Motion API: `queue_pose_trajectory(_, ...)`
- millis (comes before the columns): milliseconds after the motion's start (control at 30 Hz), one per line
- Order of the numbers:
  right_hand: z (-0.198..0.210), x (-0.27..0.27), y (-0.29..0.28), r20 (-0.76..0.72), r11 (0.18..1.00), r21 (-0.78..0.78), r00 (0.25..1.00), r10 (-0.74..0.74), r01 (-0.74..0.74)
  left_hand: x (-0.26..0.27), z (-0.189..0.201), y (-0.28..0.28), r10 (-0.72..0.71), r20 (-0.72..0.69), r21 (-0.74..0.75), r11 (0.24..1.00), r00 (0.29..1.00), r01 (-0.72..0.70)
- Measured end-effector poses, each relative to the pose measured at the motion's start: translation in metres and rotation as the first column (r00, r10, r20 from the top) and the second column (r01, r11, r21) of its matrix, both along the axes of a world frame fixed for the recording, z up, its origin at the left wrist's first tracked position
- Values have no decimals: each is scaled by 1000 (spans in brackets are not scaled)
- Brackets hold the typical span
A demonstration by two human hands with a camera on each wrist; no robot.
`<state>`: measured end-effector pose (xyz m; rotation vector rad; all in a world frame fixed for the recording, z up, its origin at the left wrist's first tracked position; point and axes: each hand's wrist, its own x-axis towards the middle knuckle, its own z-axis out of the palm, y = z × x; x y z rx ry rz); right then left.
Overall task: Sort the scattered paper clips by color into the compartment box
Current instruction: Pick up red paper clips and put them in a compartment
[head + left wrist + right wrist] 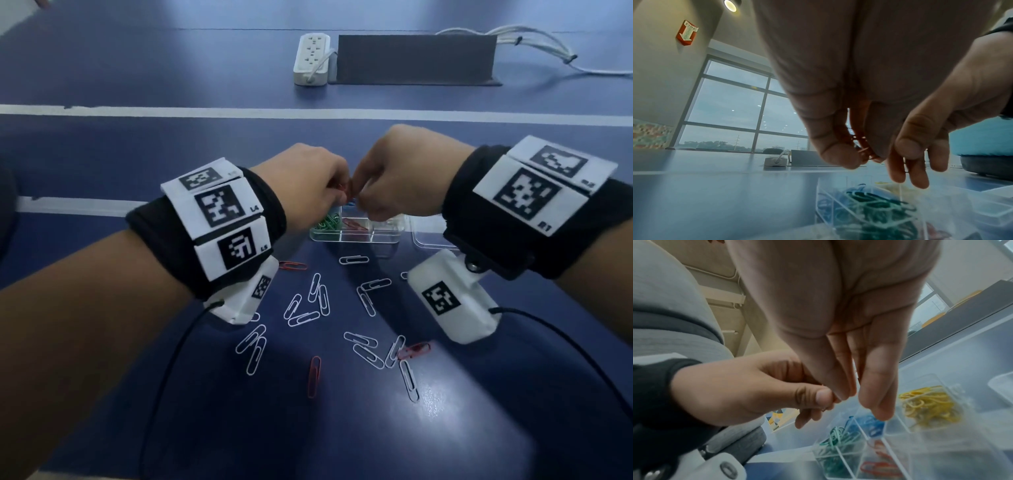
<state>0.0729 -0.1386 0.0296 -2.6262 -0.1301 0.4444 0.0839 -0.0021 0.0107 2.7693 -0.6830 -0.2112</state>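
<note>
Both hands meet just above the clear compartment box [387, 236]. My left hand [337, 196] grips a small bunch of red paper clips [862, 147] between thumb and curled fingers. My right hand [361, 202] touches it from the right, and its thumb and forefinger pinch a thin clip wire [905, 164]. The rest of that clip is hidden. In the right wrist view the box [929, 376] holds green clips [838, 438], blue clips [870, 423], yellow clips [927, 405] and red clips [879, 466], each colour in its own cell. Several white clips [313, 308] and red clips [314, 375] lie scattered nearer me.
The box's clear lid [431, 236] lies to its right. A white power strip [311, 58] and a dark upright panel [416, 58] with cables stand at the far side of the blue table. Wrist camera cables trail over the near table.
</note>
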Motion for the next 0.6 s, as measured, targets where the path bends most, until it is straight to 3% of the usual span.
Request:
queue_pose_trajectory(100, 2, -4, -6, -36, 999, 44, 999, 8, -6, 3, 2, -2, -16, 13, -3, 1000, 1000, 16)
queue_pose_trajectory(300, 1, -6, -9, -142, 953, 290, 989, -52, 92, 0, 5, -2, -38, 10, 0, 999, 999, 38)
queue_pose_trajectory(433, -3, -12, -5, -246, 928, 358, 969, -12, 102, -5, 4, -5, -36, 2, 42, 999, 999, 35)
queue_pose_trajectory(600, -4, -21, -6, -219, 919, 385, 976, 0, 86, -7, 6, -3, -6, -14, 38, 999, 1000, 6)
